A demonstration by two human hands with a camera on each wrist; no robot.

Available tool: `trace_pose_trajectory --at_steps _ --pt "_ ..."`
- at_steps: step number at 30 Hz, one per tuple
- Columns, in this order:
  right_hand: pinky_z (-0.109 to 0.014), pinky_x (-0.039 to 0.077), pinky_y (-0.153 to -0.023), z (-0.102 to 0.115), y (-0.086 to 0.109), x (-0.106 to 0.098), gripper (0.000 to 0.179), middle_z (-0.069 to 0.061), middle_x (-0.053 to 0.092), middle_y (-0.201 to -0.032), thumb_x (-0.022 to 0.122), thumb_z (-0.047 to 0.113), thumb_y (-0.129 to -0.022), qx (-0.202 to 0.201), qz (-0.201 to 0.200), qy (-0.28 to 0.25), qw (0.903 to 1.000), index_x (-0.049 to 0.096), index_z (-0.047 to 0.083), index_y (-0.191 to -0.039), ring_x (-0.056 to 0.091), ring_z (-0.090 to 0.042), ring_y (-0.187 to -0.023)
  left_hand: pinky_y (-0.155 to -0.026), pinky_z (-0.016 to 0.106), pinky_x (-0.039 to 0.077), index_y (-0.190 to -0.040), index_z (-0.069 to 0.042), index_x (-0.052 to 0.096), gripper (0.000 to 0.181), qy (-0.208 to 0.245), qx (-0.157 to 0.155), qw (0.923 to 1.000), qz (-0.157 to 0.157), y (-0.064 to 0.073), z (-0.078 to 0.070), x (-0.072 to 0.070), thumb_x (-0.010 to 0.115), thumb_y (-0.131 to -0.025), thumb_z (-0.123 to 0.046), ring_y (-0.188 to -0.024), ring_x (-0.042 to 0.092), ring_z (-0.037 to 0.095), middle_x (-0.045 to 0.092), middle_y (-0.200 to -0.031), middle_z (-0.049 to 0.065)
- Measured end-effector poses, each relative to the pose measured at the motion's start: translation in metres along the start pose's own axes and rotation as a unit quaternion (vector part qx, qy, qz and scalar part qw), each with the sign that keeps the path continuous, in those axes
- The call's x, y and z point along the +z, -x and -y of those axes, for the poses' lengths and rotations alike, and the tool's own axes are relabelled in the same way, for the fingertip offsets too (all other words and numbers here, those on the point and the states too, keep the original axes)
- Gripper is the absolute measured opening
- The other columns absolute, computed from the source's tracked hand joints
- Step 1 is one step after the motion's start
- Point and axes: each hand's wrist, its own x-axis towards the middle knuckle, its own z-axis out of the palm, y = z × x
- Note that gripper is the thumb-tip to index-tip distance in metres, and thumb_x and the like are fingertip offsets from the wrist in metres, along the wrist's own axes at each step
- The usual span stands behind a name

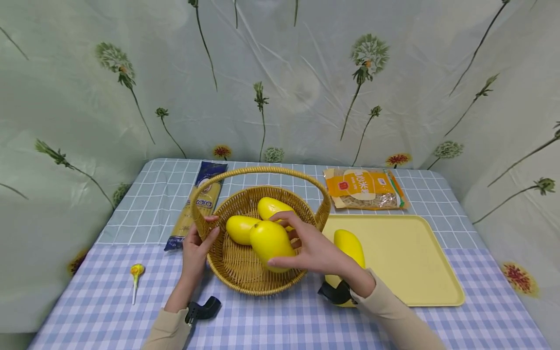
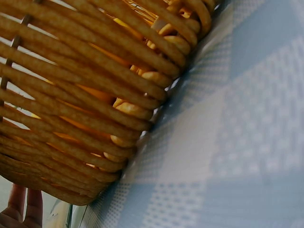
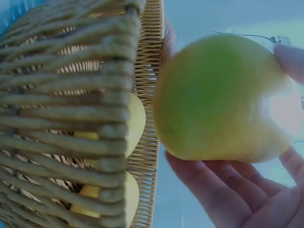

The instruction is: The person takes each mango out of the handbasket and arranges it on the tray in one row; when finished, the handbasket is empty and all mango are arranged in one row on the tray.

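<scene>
My right hand [image 1: 312, 245] holds a yellow mango [image 1: 271, 244] over the wicker basket [image 1: 258, 289], thumb on one side and fingers on the other. In the right wrist view this mango [image 3: 218, 99] shows a green patch and is above the rim. Two more mangoes lie inside the basket, one at the left [image 1: 239, 229] and one toward the back [image 1: 270, 206]. At the basket's left side, my left hand [image 1: 195, 250] grips the rim by the foot of the arched handle [image 1: 262, 169]. The left wrist view shows the woven wall [image 2: 71, 95] and fingertips [image 2: 33, 206] at its edge.
On the right, a yellow tray [image 1: 407, 262] bears another mango [image 1: 350, 247], partly behind my right forearm. An orange grain bag [image 1: 365, 188] lies behind the tray. Left of the basket are a spaghetti pack [image 1: 183, 218] and a lollipop [image 1: 136, 271] on the checked cloth.
</scene>
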Motion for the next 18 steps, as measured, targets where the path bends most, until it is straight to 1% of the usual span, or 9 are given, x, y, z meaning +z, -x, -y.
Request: trace_pose_trajectory --at_steps 4,8,13,18 --pt "-0.031 0.053 -0.078 0.000 0.008 0.002 0.069 0.003 0.049 -0.120 0.080 0.029 -0.077 -0.012 -0.032 -0.036 0.9988 0.037 0.033 -0.131 0.060 -0.013 -0.093 -0.097 0.027 0.039 -0.115 0.014 0.048 0.027 0.001 -0.002 1.0000 -0.001 0.000 0.000 0.000 0.057 -0.092 0.005 -0.115 0.051 0.022 0.061 -0.116 0.010" --pt "-0.034 0.054 -0.077 -0.002 0.016 0.003 0.072 0.001 0.049 -0.121 0.082 0.020 -0.076 -0.045 -0.068 -0.053 0.9953 0.038 0.028 -0.132 0.061 -0.016 -0.091 -0.098 0.027 0.039 -0.115 0.014 0.047 0.026 0.001 -0.003 1.0000 -0.002 0.001 0.000 0.000 0.056 -0.092 0.006 -0.115 0.051 0.022 0.061 -0.116 0.009" --pt "-0.034 0.053 -0.075 -0.004 0.026 0.001 0.076 -0.001 0.052 -0.121 0.083 0.013 -0.073 -0.090 -0.119 -0.025 0.9885 0.038 0.021 -0.133 0.059 -0.017 -0.091 -0.097 0.027 0.040 -0.115 0.014 0.048 0.026 -0.002 -0.004 1.0000 -0.002 0.001 -0.001 0.000 0.057 -0.092 0.005 -0.114 0.052 0.021 0.061 -0.116 0.008" --pt "-0.031 0.051 -0.066 -0.008 0.035 -0.004 0.077 -0.004 0.053 -0.119 0.084 0.010 -0.071 -0.121 -0.158 0.007 0.9799 0.039 0.015 -0.134 0.059 -0.017 -0.087 -0.097 0.027 0.040 -0.115 0.014 0.048 0.026 0.002 -0.001 1.0000 -0.003 0.001 -0.001 0.001 0.057 -0.092 0.006 -0.114 0.052 0.021 0.062 -0.115 0.007"
